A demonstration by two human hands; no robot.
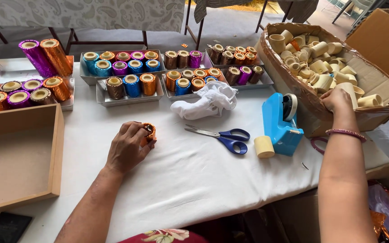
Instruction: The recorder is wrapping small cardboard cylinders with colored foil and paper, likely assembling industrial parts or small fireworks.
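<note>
My left hand [127, 146] rests on the white tablecloth and is closed around a small spool wrapped in orange foil [149, 132]. My right hand [337, 100] reaches into a large cardboard box [302, 96] at the right. Its fingers lie among several plain cream spools [320, 67]; whether it grips one is hidden. One bare cream spool [264, 146] lies on the table beside a blue tape dispenser [281, 123]. Blue-handled scissors [223, 136] lie between my hands.
Metal trays [131, 96] hold several foil-wrapped spools in orange, blue, purple and brown along the far side. A white crumpled cloth [208, 103] lies near the middle. An empty shallow cardboard box [16, 155] sits at the left. Table legs stand beyond.
</note>
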